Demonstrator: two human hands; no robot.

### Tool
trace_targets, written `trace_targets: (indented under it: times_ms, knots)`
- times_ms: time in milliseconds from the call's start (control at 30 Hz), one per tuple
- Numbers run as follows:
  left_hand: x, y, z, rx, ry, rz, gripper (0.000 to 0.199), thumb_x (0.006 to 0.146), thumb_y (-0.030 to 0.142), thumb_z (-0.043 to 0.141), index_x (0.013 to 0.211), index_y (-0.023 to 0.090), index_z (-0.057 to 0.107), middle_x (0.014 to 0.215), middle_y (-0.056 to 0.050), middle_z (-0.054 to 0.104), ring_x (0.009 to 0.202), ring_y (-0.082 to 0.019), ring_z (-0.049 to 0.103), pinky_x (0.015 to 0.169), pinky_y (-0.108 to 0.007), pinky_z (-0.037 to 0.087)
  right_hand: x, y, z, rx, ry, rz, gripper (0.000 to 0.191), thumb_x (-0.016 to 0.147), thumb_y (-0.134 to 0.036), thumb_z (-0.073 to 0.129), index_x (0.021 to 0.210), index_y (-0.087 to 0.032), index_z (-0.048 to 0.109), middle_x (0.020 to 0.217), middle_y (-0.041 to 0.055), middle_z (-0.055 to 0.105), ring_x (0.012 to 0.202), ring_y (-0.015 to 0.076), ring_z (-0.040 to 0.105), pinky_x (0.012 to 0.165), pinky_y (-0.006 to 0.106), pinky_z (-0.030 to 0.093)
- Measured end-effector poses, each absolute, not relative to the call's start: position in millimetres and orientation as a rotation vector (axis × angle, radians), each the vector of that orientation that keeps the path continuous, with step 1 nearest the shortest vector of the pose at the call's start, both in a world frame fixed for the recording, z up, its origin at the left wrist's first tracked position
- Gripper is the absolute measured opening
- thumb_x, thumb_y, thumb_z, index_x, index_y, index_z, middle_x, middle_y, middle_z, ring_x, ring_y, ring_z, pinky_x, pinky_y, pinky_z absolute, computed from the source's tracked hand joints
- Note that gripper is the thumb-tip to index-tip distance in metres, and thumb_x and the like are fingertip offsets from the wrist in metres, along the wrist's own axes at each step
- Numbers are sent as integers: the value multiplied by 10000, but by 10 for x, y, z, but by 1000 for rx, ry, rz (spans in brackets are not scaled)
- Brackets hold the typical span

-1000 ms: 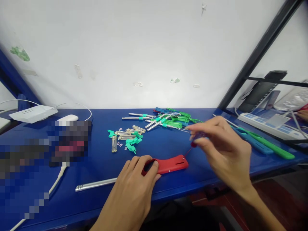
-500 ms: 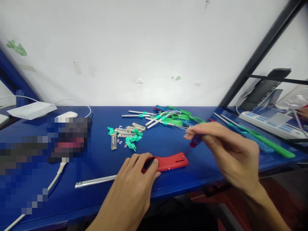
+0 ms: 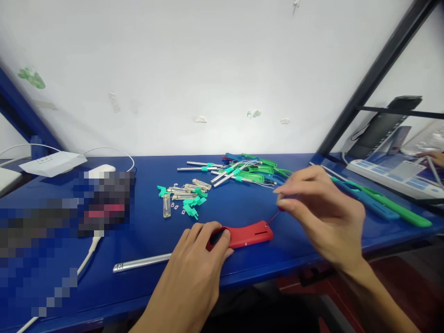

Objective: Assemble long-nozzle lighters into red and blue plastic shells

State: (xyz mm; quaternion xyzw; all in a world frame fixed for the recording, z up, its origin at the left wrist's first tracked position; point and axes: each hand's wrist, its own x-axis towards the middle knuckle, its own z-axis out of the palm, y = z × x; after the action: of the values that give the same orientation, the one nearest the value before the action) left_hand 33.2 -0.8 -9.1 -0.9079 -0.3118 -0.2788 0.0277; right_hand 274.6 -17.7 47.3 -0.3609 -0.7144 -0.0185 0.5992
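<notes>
A red long-nosed lighter [image 3: 250,234] lies on the blue table near its front edge, its silver tube [image 3: 142,262] pointing left. My left hand [image 3: 196,259] is closed around its middle at the trigger opening and presses it to the table. Above the lighter's right end, my right hand [image 3: 321,212] pinches a small screwdriver [image 3: 274,217] with a thin shaft. The shaft slants down to the upper corner of the lighter's end, and its tip appears to touch there. Most of the screwdriver's handle is hidden by my fingers.
Clear fluid tanks [image 3: 167,206] and teal plastic pieces [image 3: 190,210] lie behind my left hand. Farther back is a pile of opened lighters [image 3: 253,171]. Blue and green lighters [image 3: 395,208] lie at right beside a white power strip [image 3: 391,178]. A white cable [image 3: 85,261] runs at left.
The fingers of my right hand have shifted on the screwdriver's handle, covering more of it. The tip stays at the lighter's end. My left hand keeps its hold; the view has shifted slightly.
</notes>
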Motion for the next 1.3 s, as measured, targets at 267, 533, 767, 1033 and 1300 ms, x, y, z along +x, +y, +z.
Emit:
trace_targets:
  times_ms: [267, 533, 767, 1033, 1300]
  knots:
    - [318, -15, -84, -2808, -978, -825, 292, 1082, 146, 446, 1208, 163, 709, 1204, -141, 706, 971, -314, 690, 792, -535, 655, 2817, -195, 457, -880, -1654, 256, 319, 1059, -167, 589, 1213, -362, 788, 1114, 17, 792, 935, 207, 729, 718, 360, 593]
    - [317, -17, -81, -2815, -984, -805, 293, 1077, 142, 463, 1236, 155, 709, 1230, -150, 700, 1013, -335, 690, 817, -574, 648, 2790, -198, 496, -991, -1638, 83, 303, 1044, -195, 621, 1242, -351, 790, 1092, 29, 777, 894, 207, 704, 732, 381, 587]
    - [315, -18, -74, -2813, -985, -826, 310, 1083, 137, 439, 1227, 142, 713, 1223, -157, 699, 987, -329, 691, 794, -566, 653, 2763, -207, 491, -949, -1581, -62, 306, 881, -131, 830, 1084, -360, 816, 911, -8, 723, 832, 197, 656, 735, 370, 567]
    - [332, -10, -69, -2807, -986, -844, 294, 1079, 136, 451, 1208, 150, 714, 1207, -148, 706, 981, -326, 696, 791, -556, 655, 2766, -247, 521, -1017, -1610, 70, 285, 972, -163, 739, 1142, -380, 810, 948, -10, 769, 816, 191, 693, 741, 370, 581]
    - [318, -13, -76, -2796, -965, -846, 334, 1099, 156, 400, 1197, 157, 720, 1195, -144, 710, 968, -311, 694, 784, -519, 653, 2777, -277, 534, -1037, -1691, 63, 336, 1048, -160, 604, 1230, -374, 789, 1102, 12, 793, 945, 213, 738, 815, 390, 609]
